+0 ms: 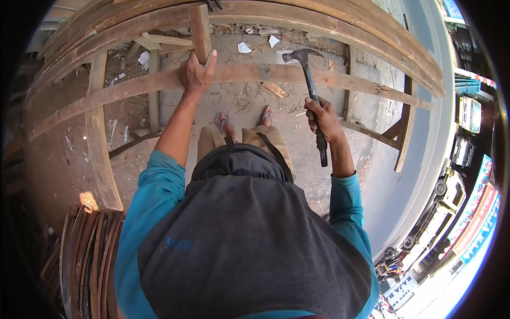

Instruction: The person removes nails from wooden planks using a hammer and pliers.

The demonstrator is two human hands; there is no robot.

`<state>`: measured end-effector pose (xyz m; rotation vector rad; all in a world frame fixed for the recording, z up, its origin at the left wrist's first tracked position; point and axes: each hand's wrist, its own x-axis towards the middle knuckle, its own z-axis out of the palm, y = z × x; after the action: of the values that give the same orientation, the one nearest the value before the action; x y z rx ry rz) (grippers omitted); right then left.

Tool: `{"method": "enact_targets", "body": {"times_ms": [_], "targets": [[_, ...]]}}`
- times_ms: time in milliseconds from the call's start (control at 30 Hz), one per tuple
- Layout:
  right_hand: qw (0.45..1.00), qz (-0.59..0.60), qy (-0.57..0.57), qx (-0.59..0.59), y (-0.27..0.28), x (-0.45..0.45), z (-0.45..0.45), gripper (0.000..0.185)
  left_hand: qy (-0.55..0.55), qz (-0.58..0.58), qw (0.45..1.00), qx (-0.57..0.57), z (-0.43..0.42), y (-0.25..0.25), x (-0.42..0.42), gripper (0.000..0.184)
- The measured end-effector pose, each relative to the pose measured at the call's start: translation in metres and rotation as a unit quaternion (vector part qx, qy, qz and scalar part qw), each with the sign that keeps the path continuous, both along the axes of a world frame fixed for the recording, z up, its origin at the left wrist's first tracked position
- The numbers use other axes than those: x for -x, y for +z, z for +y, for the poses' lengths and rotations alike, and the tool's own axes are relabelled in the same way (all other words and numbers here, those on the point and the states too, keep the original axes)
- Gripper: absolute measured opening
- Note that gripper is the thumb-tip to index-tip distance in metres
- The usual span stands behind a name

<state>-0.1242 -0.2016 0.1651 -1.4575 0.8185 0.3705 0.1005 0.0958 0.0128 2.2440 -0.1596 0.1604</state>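
My left hand [197,73] is closed round the near end of a short wooden block [200,33]. The block reaches away from me to the long beams [255,11] of a timber frame. Under that hand, a long thin plank [297,73] runs across the frame from left to right. In my right hand [324,119] is a claw hammer [308,69], gripped by its dark handle. Its metal head is up, over the thin plank and apart from the block.
Wooden legs [98,133] and braces stand on both sides of the frame. Wood scraps [273,89] and white paper bits [244,48] litter the ground round my feet. Curved wooden strips [87,260] are stacked at lower left. Parked vehicles [470,114] line the street at right.
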Motion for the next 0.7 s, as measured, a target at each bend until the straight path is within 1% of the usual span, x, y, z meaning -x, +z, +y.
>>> {"method": "enact_targets", "body": {"times_ms": [67, 100, 133, 167, 233, 267, 333, 400, 467, 500, 533, 600, 667, 700], "targets": [[0.996, -0.039, -0.079, 0.019, 0.001, -0.009, -0.009, 0.030, 0.005, -0.001, 1.000, 0.004, -0.001, 0.001, 0.001, 0.065], [0.993, -0.054, -0.104, 0.032, -0.007, -0.016, -0.016, 0.027, 0.008, -0.007, 1.000, 0.009, -0.003, 0.003, 0.002, 0.067], [0.988, -0.071, -0.128, 0.046, -0.015, -0.020, -0.022, 0.025, 0.009, -0.007, 1.000, 0.010, -0.003, 0.003, 0.002, 0.067], [0.988, -0.073, -0.125, 0.046, -0.020, -0.020, -0.026, 0.025, 0.002, 0.008, 1.000, -0.009, -0.003, 0.003, 0.001, 0.067], [0.999, 0.005, -0.016, 0.036, -0.023, -0.024, -0.028, 0.022, -0.001, 0.019, 0.999, -0.030, -0.001, 0.004, -0.001, 0.067], [0.999, 0.001, -0.014, 0.035, -0.020, -0.022, -0.031, 0.022, 0.008, 0.009, 0.999, -0.038, -0.001, 0.005, 0.001, 0.067], [0.982, 0.101, 0.161, 0.005, 0.001, -0.011, -0.034, 0.020, 0.014, -0.002, 0.999, -0.044, -0.004, 0.006, 0.000, 0.066], [0.983, 0.097, 0.155, 0.019, 0.011, -0.003, -0.036, 0.021, 0.015, 0.012, 1.000, 0.017, -0.005, 0.008, 0.002, 0.061], [0.994, 0.070, 0.082, 0.034, 0.004, 0.002, -0.036, 0.021, 0.012, 0.023, 1.000, 0.008, -0.005, 0.016, 0.003, 0.060], [0.995, 0.058, 0.062, 0.060, -0.005, 0.004, -0.037, 0.021, 0.005, 0.032, 0.999, -0.001, -0.005, 0.022, 0.005, 0.058], [0.995, 0.056, 0.064, 0.061, -0.009, 0.004, -0.036, 0.021, 0.007, 0.030, 1.000, 0.000, -0.005, 0.021, 0.006, 0.058], [0.995, 0.025, 0.016, 0.093, -0.013, -0.004, -0.033, 0.023, 0.014, 0.022, 1.000, -0.015, -0.006, 0.019, 0.005, 0.055], [0.995, 0.012, 0.022, 0.098, -0.013, -0.021, -0.040, 0.025, 0.019, -0.005, 0.999, -0.025, -0.005, 0.018, 0.005, 0.054], [0.985, -0.016, 0.049, 0.165, -0.014, -0.032, -0.046, 0.026, 0.018, -0.024, 0.999, -0.038, -0.006, 0.016, 0.004, 0.052]]}}
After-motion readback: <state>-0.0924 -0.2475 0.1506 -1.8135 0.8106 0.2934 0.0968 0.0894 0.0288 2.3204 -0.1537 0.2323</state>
